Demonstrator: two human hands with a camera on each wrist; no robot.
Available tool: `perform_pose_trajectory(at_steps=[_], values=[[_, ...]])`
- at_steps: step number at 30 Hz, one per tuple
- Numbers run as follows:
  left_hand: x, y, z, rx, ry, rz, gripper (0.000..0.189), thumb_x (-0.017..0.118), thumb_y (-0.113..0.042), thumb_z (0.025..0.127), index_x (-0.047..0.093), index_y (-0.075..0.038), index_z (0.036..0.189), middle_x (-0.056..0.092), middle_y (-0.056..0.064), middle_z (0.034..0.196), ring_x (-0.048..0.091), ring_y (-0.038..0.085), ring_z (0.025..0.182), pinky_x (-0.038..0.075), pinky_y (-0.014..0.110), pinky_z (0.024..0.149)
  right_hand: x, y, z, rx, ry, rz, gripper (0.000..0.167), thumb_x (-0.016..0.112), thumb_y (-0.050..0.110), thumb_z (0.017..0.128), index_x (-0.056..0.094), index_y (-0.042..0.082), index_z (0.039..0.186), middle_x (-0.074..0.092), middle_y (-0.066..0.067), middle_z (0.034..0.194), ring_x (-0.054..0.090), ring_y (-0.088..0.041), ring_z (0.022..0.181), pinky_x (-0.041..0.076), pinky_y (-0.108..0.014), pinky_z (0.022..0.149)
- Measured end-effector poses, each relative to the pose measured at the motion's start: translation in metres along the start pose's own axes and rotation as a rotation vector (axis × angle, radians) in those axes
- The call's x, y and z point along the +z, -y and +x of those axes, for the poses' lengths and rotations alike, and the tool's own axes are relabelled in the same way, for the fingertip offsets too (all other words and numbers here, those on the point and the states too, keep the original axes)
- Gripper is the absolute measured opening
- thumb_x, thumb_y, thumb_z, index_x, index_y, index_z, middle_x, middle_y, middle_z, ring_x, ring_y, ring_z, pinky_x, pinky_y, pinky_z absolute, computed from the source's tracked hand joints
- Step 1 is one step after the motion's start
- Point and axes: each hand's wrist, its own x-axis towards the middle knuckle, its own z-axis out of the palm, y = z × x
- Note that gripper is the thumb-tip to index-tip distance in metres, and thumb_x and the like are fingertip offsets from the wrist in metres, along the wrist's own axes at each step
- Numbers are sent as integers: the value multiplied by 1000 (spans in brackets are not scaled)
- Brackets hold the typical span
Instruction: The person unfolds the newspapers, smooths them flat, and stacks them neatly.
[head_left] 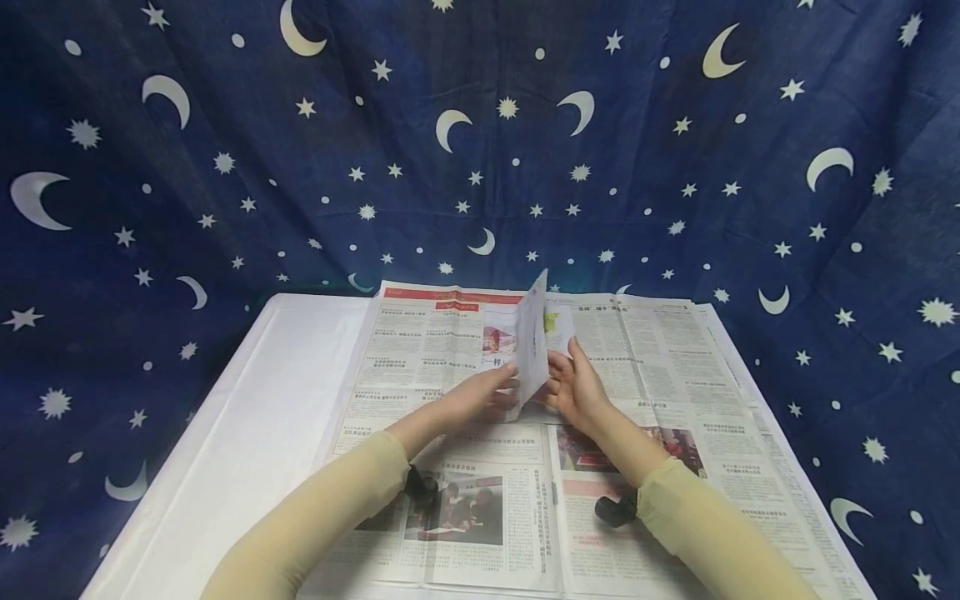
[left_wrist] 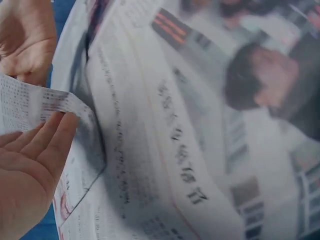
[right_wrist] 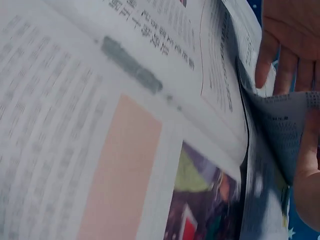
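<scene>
A newspaper sheet (head_left: 532,342) stands upright on its edge between my two hands, over the middle of the spread newspaper (head_left: 480,446). From its left side, my left hand (head_left: 476,396) touches the lower part with extended fingers. On the other side is my right hand (head_left: 581,392), its thumb raised and its fingers directed at the sheet near its lower edge. In the left wrist view, straight fingers (left_wrist: 52,140) lie along the printed sheet (left_wrist: 35,102), which bends upward. The sheet (right_wrist: 285,120) also appears between two hands in the right wrist view.
Newspaper pages with photos and print cover the middle and right of the white table (head_left: 247,400). Behind the table hangs a dark blue cloth (head_left: 420,125) with moons and stars. Small black devices (head_left: 617,510) sit at both wrists.
</scene>
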Motion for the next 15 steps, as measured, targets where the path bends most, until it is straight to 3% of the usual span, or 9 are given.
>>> perform_pose_trajectory(at_steps=[1,3,5,8,11,15], values=[[-2,-1,0,-20,-5,-91,82,31,-62,106,31,2,158,43,22,156,51,39,136,49,49,106,3,0,1,3,13,-8,88,14,69,104,31,0,157,42,-16,153,51,-27,128,40,-45,111],[-5,-3,1,-50,-25,-209,87,33,-67,104,31,2,158,45,25,153,52,39,135,51,50,103,9,-1,3,2,33,-28,90,13,69,104,35,-1,156,35,-18,159,42,-36,139,36,-57,114],[-8,-6,-1,-67,-42,-279,89,36,-69,102,30,-1,159,47,27,151,54,40,132,52,51,101,15,-2,5,-2,48,-56,90,12,68,105,40,-1,154,34,-17,160,36,-41,143,35,-60,114],[-11,-10,-2,-72,-65,-310,77,45,-56,105,33,-1,157,51,30,146,59,41,126,55,49,97,23,-4,7,-10,64,-120,87,11,64,106,45,-2,151,37,-16,159,35,-41,143,41,-58,111],[-16,-8,-4,-66,-129,-310,54,46,-28,107,39,4,150,56,31,136,63,41,119,58,46,91,25,-5,9,-23,78,-188,83,12,59,108,47,-4,149,40,-17,158,36,-41,142,42,-57,110],[-28,-3,-8,-67,-244,-304,42,39,-9,104,44,8,142,62,26,127,67,38,112,61,42,86,16,-5,10,-50,-8,-354,70,27,53,110,51,-3,146,48,-18,153,43,-38,140,42,-52,112]])
